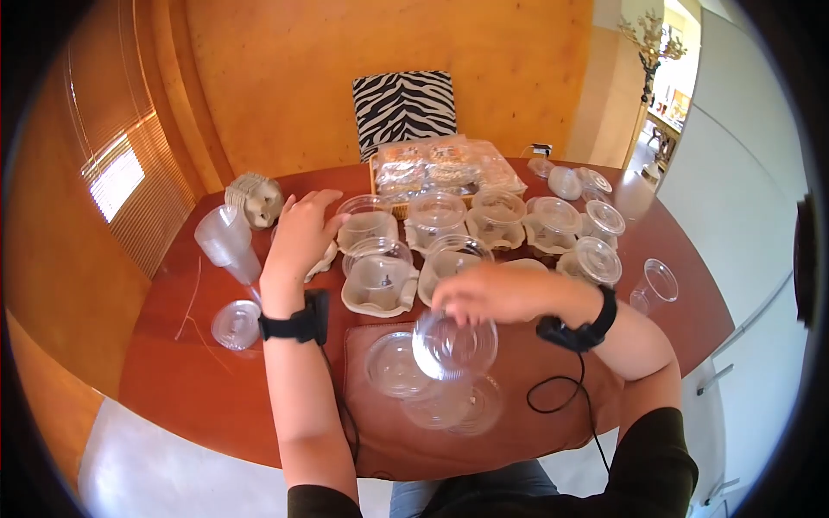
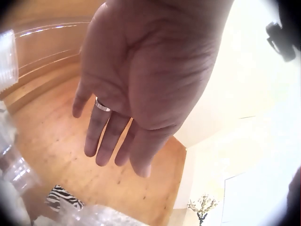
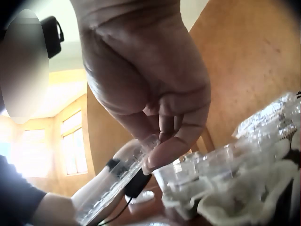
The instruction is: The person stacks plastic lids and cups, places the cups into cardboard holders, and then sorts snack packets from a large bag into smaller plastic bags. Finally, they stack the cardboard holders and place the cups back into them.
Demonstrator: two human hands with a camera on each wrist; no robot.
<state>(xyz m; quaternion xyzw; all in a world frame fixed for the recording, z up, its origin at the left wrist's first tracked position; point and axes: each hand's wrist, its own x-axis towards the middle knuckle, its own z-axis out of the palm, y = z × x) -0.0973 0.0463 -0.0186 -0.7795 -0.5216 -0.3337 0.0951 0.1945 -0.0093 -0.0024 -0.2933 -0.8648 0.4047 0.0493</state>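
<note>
My right hand (image 1: 505, 292) pinches a clear plastic lid (image 1: 455, 347) by its edge, tilted, over the front of the table. In the right wrist view, the thumb and fingers of the right hand (image 3: 150, 94) meet at the rim of that lid (image 3: 113, 186). More clear lids (image 1: 399, 364) lie on the brown mat just below it. My left hand (image 1: 302, 237) is raised at the left of the cup carriers, holding nothing. Its fingers (image 2: 107, 136) are extended, and one wears a ring. Beside it, a clear plastic cup (image 1: 370, 226) sits in a pulp cup carrier (image 1: 380, 298) group.
Several carriers with clear cups fill the table's middle. Behind them is a basket of wrapped packets (image 1: 445, 168). At left stand stacked cups (image 1: 226, 237), stacked carriers (image 1: 255, 200) and a lid (image 1: 236, 325). A lone cup (image 1: 656, 285) is at right. A black cable (image 1: 557, 393) hangs from the right wrist.
</note>
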